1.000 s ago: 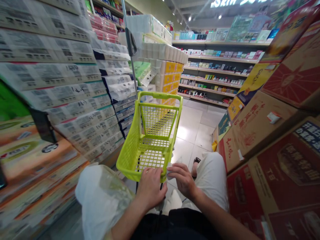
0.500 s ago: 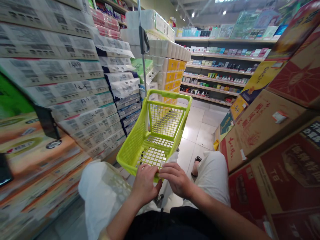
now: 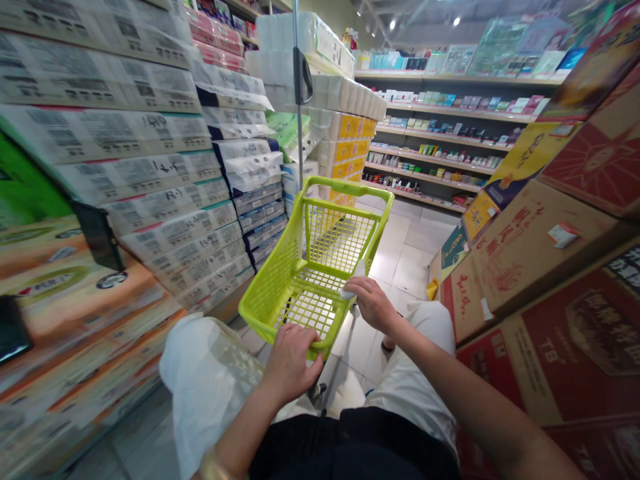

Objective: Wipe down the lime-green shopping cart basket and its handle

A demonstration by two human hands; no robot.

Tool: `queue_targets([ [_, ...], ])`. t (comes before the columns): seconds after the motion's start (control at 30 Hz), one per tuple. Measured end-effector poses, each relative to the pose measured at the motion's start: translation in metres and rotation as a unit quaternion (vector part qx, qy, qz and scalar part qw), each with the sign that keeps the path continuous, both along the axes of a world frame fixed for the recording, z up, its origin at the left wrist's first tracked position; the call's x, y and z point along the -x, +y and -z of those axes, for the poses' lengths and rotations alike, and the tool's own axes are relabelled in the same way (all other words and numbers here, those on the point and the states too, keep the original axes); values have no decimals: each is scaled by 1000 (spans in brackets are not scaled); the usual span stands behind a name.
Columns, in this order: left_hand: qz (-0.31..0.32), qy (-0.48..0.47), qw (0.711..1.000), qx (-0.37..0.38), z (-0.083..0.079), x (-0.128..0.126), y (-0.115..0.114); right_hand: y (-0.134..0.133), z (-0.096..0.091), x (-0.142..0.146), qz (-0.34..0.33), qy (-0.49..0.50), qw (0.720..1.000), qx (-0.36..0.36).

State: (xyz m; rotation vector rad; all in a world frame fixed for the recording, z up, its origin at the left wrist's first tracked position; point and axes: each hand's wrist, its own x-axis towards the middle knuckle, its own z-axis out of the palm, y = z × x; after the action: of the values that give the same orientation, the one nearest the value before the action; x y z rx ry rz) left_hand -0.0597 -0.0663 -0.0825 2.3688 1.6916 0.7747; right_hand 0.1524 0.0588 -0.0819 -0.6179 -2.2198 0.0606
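Note:
A lime-green shopping basket cart (image 3: pixel 273 283) with lattice walls stands between my knees, its inside bare. My left hand (image 3: pixel 295 357) grips the near rim, fingers hooked over the edge and thumb below. Farther along the right rim, my right hand (image 3: pixel 373 303) presses a white tissue or wipe (image 3: pixel 357 277) against the green plastic. The fingers of that hand are bent round the wipe, and a corner of it sticks up past them. A thin metal pole (image 3: pixel 299 133) with a black clip rises behind the basket's far left side.
Stacked paper packs (image 3: pixel 165 160) form a wall on the left, with orange packs (image 3: pixel 100 313) nearer me. Cardboard cartons (image 3: pixel 525 247) are piled close on the right. Past the basket, tiled floor (image 3: pixel 395 247) leads to shelves of small boxes and bottles (image 3: pixel 445 137).
My right hand has moved forward and right along the rim with the wipe, away from my left hand. The left hand keeps its hold on the near rim. The view has shifted slightly.

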Motion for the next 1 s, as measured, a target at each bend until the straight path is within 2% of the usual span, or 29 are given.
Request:
queue_targets([
  [0.1, -6, 0, 1000, -5, 0, 0, 0, -24, 3, 9, -4, 38, 998, 48],
  [0.2, -8, 2, 1000, -9, 1, 3, 0, -64, 10, 23, -95, -18, 994, 48],
  [0.27, -7, 5, 1000, -10, 1, 5, -1, -74, 12, 26, -148, -64, 987, 13],
  [0.37, -3, 0, 1000, -2, 1, 7, -1, -51, 9, 17, -147, -75, 986, -28],
  [0.47, 4, -7, 1000, 5, 0, 6, -1, -9, 4, 4, -60, -4, 998, -12],
  [0.53, 9, -10, 1000, 6, -1, 5, -1, 5, 6, 0, 12, 73, 997, 13],
  [0.63, 13, -13, 1000, 5, -2, 3, -1, -16, 25, 8, 79, 182, 979, 53],
  [0.7, 14, -15, 1000, 3, -3, 2, -1, -48, 43, 18, 64, 208, 973, 76],
  [0.8, 20, -12, 1000, 1, -5, 3, -1, -82, 61, 27, 15, 181, 980, 76],
  [0.87, 27, -9, 1000, 4, -6, 4, -1, -81, 60, 24, -7, 150, 987, 48],
  [1.0, 34, -8, 999, 10, -6, 5, -1, -37, 41, 8, -10, 120, 993, 10],
])
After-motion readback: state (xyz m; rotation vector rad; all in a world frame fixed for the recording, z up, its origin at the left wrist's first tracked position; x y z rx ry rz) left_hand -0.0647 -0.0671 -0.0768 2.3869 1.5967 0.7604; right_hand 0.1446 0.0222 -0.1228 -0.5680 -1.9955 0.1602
